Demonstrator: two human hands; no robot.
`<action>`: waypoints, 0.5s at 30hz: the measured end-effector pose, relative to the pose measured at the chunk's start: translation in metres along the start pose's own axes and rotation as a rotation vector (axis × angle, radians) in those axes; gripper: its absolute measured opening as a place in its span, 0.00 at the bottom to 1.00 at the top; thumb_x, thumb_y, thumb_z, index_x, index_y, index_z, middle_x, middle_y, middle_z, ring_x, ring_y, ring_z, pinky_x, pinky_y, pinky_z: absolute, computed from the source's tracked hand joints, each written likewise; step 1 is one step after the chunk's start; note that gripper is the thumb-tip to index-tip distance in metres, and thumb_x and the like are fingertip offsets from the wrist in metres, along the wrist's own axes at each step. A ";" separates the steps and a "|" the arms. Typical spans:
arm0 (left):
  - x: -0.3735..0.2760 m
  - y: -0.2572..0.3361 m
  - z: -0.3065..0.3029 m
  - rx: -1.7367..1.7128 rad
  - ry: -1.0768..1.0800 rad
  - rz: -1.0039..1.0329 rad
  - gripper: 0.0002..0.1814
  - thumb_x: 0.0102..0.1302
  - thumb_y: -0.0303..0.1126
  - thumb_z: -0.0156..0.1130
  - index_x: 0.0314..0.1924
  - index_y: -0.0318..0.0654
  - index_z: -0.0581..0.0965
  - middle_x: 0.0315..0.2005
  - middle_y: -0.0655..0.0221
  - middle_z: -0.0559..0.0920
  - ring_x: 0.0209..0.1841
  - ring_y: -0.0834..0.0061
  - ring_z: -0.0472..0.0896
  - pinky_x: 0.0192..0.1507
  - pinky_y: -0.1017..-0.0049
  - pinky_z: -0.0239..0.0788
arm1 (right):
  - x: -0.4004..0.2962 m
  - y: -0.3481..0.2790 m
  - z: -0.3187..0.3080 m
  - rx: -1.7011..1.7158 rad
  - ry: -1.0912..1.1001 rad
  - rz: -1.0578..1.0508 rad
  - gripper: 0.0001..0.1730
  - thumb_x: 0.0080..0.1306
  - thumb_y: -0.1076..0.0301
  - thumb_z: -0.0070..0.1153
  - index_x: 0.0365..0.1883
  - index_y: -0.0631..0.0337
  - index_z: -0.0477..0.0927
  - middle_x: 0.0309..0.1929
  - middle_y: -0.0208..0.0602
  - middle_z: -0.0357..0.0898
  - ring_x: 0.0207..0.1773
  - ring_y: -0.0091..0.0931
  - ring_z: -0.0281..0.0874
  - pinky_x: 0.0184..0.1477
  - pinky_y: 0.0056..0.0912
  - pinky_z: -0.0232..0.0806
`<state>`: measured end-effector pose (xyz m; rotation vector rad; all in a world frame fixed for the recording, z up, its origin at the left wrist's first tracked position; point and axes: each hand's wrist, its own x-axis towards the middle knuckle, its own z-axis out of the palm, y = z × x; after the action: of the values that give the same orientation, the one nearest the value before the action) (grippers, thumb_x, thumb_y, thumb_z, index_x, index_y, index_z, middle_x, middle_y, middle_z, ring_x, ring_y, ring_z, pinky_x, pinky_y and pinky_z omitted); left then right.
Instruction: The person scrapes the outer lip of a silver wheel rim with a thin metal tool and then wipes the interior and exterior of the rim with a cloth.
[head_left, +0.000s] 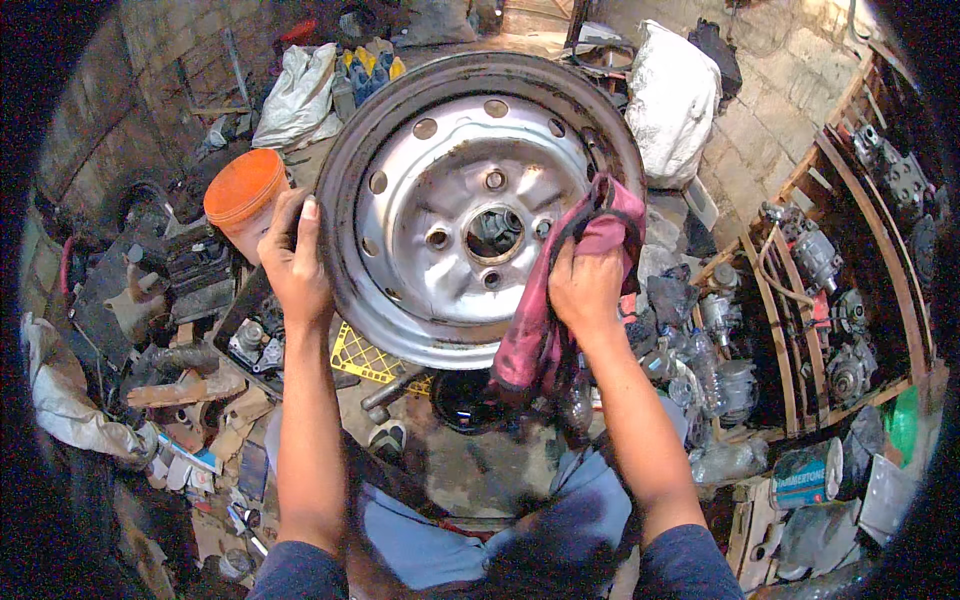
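Observation:
A silver steel wheel rim (420, 274) is held up before me, its dished face with round vent holes, bolt holes and a centre bore turned my way. Dark grime marks its outer lip. My left hand (294, 259) grips the lip on the left, thumb up and fingers behind it. Bunched in my right hand (592, 289) is a dark-edged red cloth (525, 337), lying against the right side of the rim and hanging below my fist. The cloth hides the lower right of the rim.
Left of the rim stands a bucket with an orange lid (246, 186). A yellow plastic crate (367, 354) and a black round container (465, 405) sit below it. White sacks (671, 105) lie at the back. Wooden shelving (780, 330) with metal machine parts lines the right.

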<state>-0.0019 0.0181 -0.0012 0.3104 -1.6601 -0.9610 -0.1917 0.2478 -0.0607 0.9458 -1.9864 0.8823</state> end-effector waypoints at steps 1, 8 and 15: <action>0.001 0.001 0.001 0.000 0.006 0.010 0.12 0.71 0.30 0.55 0.40 0.23 0.77 0.37 0.67 0.78 0.42 0.78 0.73 0.50 0.78 0.62 | 0.007 0.007 0.002 -0.052 -0.061 -0.058 0.13 0.64 0.64 0.53 0.33 0.68 0.80 0.36 0.55 0.80 0.40 0.50 0.77 0.42 0.52 0.68; 0.000 -0.004 -0.001 -0.006 0.045 -0.001 0.12 0.71 0.30 0.55 0.40 0.23 0.77 0.38 0.67 0.79 0.42 0.78 0.73 0.51 0.78 0.63 | 0.016 0.008 0.014 0.106 -0.040 -0.052 0.13 0.64 0.64 0.54 0.28 0.66 0.80 0.32 0.52 0.79 0.39 0.50 0.76 0.47 0.51 0.66; -0.001 0.001 -0.005 -0.030 -0.014 0.009 0.11 0.70 0.29 0.55 0.41 0.25 0.77 0.36 0.67 0.79 0.41 0.78 0.73 0.50 0.78 0.63 | 0.012 -0.011 -0.010 0.174 -0.079 -0.034 0.15 0.63 0.59 0.57 0.25 0.62 0.80 0.27 0.48 0.80 0.31 0.48 0.78 0.38 0.50 0.68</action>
<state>0.0035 0.0172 -0.0012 0.2769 -1.6566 -0.9826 -0.1843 0.2471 -0.0427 1.1247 -1.9781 1.0254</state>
